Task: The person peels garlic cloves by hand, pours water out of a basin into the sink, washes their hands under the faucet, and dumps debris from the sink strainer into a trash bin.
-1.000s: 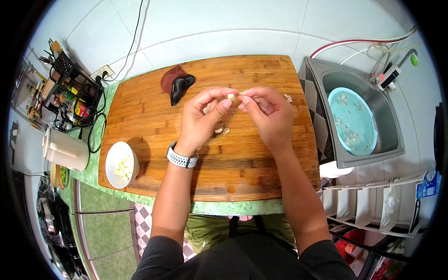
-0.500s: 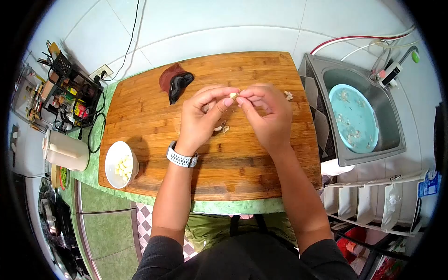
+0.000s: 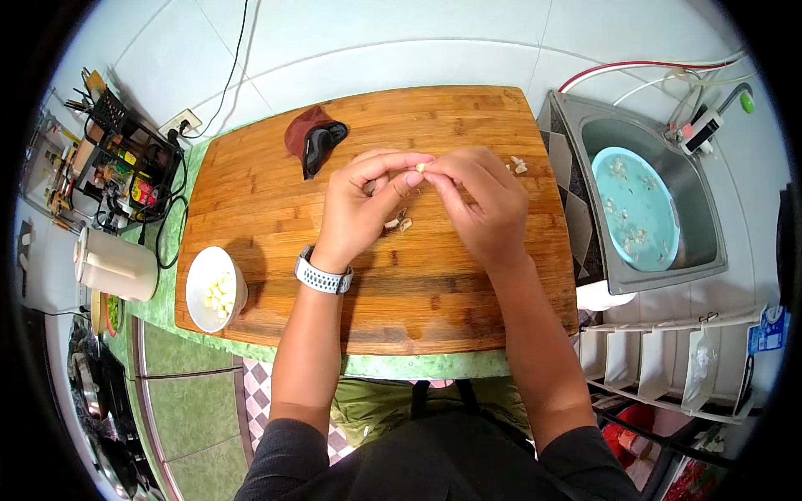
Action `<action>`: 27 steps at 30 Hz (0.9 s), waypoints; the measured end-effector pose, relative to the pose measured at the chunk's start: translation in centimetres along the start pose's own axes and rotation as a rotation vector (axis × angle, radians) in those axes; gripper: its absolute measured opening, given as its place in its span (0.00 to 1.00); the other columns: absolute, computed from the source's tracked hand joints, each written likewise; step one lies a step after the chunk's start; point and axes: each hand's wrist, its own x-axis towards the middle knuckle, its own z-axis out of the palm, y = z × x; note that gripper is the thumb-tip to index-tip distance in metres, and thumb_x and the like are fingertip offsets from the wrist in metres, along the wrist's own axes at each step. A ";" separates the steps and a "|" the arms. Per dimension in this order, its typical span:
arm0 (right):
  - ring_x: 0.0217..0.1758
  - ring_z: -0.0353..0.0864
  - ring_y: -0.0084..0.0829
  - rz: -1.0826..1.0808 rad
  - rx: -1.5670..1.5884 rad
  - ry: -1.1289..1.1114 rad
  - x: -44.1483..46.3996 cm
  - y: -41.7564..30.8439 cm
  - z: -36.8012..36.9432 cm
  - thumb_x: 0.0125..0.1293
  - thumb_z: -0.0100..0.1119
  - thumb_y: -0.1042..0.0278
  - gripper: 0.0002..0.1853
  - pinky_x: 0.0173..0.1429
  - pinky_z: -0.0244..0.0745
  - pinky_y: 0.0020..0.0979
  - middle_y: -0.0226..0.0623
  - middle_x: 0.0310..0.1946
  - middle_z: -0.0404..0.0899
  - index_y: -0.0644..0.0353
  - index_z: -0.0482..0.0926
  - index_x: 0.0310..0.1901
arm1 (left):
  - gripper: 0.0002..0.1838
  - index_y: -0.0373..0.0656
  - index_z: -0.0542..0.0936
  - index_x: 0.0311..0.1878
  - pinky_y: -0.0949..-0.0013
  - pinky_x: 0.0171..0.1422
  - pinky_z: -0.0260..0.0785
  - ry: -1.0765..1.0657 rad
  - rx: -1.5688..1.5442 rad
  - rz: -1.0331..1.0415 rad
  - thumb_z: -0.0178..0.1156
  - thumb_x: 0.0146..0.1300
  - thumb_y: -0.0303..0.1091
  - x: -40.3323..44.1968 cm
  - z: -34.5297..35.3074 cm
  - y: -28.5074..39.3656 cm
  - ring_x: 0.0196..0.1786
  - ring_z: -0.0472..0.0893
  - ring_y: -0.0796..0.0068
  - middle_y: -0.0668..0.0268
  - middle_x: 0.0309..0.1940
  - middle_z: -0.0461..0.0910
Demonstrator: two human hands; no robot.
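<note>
L grip (image 3: pixel 355 204) pinches a small pale-yellow, clove-like piece (image 3: pixel 420 168) btwn thumb & forefinger; R grip (image 3: pixel 480 196) has its thumb & fingertips closed on the piece's R end, prob. so both can work sth. this tiny w/ fine control. It's held up over the big rectangular brown wooden board (image 3: pixel 259 184), prob. so loose bits land on wood. Dry, off-white peel scraps (image 3: pixel 405 225) lie just below the hands, w/ more pale scraps (image 3: pixel 518 164) beside R grip. The round white bowl (image 3: pixel 200 271) stands at the board's near L corner, w/ pale-yellow pieces (image 3: pixel 219 294) inside; that spot looks handy yet clear of the forearms. A dark-red & black cloth item (image 3: pixel 313 140), poss. a cap, lies toward the back. Board sits on a green marbled worktop (image 3: pixel 418 366) against a white tiled wall (image 3: pixel 401 29); to the R, a grey metal sink (image 3: pixel 622 284) holds a light-blue plastic basin (image 3: pixel 647 196) w/ pale bits in it.
</note>
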 end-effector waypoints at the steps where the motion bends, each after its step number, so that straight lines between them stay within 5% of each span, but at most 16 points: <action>1: 0.34 0.84 0.35 -0.013 0.003 -0.004 0.0 0.0 0.0 0.55 0.69 0.82 0.09 0.35 0.79 0.31 0.37 0.34 0.82 0.62 0.82 0.38 | 0.10 0.41 0.88 0.50 0.81 0.30 0.58 -0.009 0.006 -0.012 0.68 0.66 0.28 0.0 -0.1 0.2 0.28 0.64 0.90 0.73 0.38 0.81; 27: 0.36 0.84 0.37 -0.048 -0.026 -0.040 -0.1 0.0 -0.2 0.56 0.68 0.82 0.09 0.38 0.80 0.32 0.38 0.34 0.82 0.62 0.81 0.38 | 0.10 0.41 0.89 0.48 0.80 0.32 0.60 -0.020 0.065 0.058 0.69 0.64 0.26 0.1 -0.4 -0.7 0.30 0.68 0.88 0.72 0.38 0.82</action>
